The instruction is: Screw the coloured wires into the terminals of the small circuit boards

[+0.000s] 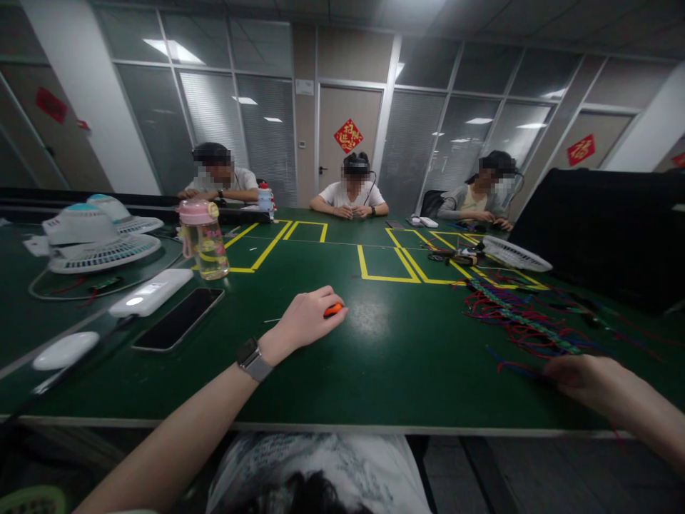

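Observation:
My left hand rests over the table's middle, its fingers wrapped round a screwdriver with an orange and black handle. The thin shaft sticks out on the hand's left side. At the right, my right hand is closed on red and blue wires, whose loose ends point left; its fingertips are blurred, and whatever else lies inside them is hidden. Just beyond that hand lies a long row of small green circuit boards with many red and blue wires.
A phone, white power strip, pink-lidded bottle and white fans stand left. Yellow tape marks the green table. A fan grille and black box are right. Three people sit opposite.

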Demonstrator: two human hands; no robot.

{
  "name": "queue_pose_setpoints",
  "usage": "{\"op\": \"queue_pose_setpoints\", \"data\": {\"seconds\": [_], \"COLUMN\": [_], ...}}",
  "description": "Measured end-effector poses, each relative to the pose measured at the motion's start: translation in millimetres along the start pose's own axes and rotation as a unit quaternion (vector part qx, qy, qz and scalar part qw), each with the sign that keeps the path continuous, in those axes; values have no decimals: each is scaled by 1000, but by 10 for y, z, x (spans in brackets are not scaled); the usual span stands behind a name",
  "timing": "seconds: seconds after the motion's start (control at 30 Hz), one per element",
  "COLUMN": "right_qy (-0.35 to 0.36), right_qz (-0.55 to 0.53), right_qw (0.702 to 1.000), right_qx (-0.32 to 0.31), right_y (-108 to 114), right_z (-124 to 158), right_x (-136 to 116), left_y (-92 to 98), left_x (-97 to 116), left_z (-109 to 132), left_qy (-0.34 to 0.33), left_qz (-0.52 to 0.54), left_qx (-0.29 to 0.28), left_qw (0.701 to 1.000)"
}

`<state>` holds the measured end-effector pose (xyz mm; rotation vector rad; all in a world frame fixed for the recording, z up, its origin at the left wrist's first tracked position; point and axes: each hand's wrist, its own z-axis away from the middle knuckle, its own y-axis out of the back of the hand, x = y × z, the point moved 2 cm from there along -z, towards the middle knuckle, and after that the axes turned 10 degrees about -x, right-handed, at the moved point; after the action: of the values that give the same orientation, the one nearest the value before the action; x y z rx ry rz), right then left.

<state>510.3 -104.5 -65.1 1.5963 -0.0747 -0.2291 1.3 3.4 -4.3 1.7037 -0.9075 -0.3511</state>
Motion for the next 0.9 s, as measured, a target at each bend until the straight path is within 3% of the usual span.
{"op": "queue_pose_setpoints", "data": {"seconds": [0.07, 0.17, 0.3, 0.67, 0.9], "right_qy": [3, -27, -78, -118, -115], "right_qz": [-21, -20, -43, -43, -58], "right_qw": [999, 999, 994, 992, 990], "right_qx": [-44, -31, -65, -20, 57], "right_y": [9, 113, 235, 220, 123], "right_z": [31, 52, 13, -98, -160], "right_x": [89, 191, 293, 693, 787], "left_y": [-4, -10, -10, -9, -5], "left_x": [-3, -7, -9, 4, 0], "left_z": [2, 4, 3, 3, 1], "left_qy": [-1, -5, -2, -5, 1], "left_qz": [1, 4, 8, 6, 7], "left_qx": [1, 1, -5, -5, -13], "left_qw": [1000, 1000, 1000, 1000, 1000]}}
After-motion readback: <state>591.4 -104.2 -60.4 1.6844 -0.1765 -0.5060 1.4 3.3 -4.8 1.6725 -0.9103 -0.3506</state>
